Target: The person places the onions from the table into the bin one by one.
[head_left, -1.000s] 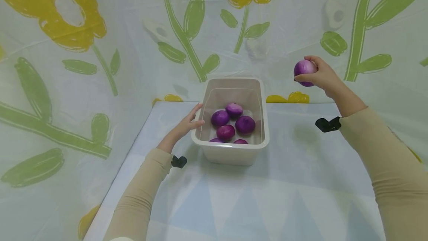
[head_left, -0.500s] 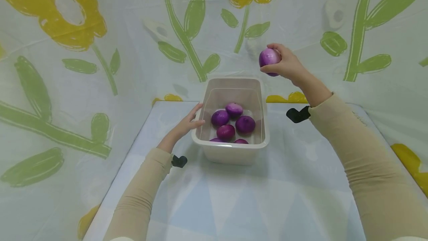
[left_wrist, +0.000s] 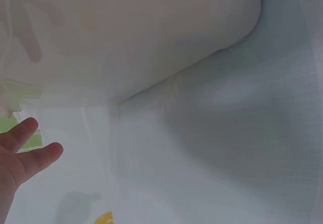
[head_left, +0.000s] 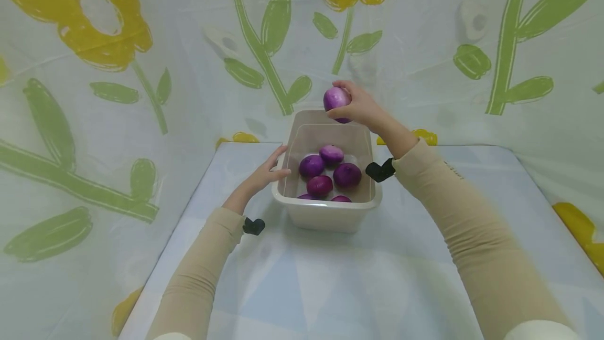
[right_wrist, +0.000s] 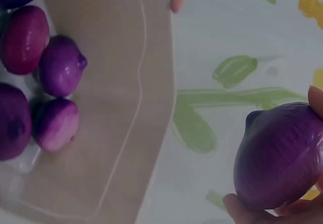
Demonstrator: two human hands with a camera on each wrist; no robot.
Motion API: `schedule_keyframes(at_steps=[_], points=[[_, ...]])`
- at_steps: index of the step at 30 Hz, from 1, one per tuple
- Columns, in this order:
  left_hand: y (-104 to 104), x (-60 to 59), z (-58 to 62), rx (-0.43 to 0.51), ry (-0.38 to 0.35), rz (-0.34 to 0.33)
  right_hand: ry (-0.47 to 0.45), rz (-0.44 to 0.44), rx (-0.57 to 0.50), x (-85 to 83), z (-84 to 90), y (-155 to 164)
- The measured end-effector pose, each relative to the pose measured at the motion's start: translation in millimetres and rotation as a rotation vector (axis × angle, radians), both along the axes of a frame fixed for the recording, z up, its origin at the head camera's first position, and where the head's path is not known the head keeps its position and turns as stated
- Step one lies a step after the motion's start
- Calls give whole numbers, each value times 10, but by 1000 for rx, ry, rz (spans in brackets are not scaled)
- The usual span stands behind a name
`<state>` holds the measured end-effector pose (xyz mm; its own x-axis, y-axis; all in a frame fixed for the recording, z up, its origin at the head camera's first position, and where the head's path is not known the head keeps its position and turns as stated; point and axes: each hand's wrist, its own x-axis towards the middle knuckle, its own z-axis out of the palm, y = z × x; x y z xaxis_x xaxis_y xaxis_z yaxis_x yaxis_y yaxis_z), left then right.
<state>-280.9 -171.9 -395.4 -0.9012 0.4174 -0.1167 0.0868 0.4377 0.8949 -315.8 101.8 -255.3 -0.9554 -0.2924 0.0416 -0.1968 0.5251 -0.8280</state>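
Observation:
My right hand (head_left: 357, 106) grips a purple onion (head_left: 336, 99) (right_wrist: 280, 156) in the air above the far rim of a beige plastic tub (head_left: 325, 209) (right_wrist: 151, 82). Several purple onions (head_left: 330, 174) (right_wrist: 55, 77) lie inside the tub. With straight fingers, my left hand (head_left: 264, 172) rests against the tub's left wall near the rim. The left wrist view shows only some fingers (left_wrist: 30, 151) of that hand beside the tub's pale wall (left_wrist: 131, 37).
The tub stands on a pale blue table (head_left: 358, 277) covered with a cloth. A curtain with yellow flowers and green leaves (head_left: 264, 51) hangs close behind and to both sides. Black wrist mounts (head_left: 379, 170) sit on both sleeves.
My right hand has carried the onion from the far right leftward and slightly down, until it is over the tub's back edge. The left hand has stayed on the tub.

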Motion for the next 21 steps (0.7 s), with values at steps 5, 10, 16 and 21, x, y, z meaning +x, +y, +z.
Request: schedule_keyframes(at_steps=[5,10,16,21], points=[[38,107,158,-15,11,-26,-23,34,18,20,-117,-116],[41,115,167,-18,18,-31,-52,56,68,38,-224,-156],[-11,-33,-19,-11,16,-23,-82,94,84,45,-288,-140],[-44,-97,-129,5,37,-11,-89,83,89,64,-279,-90]])
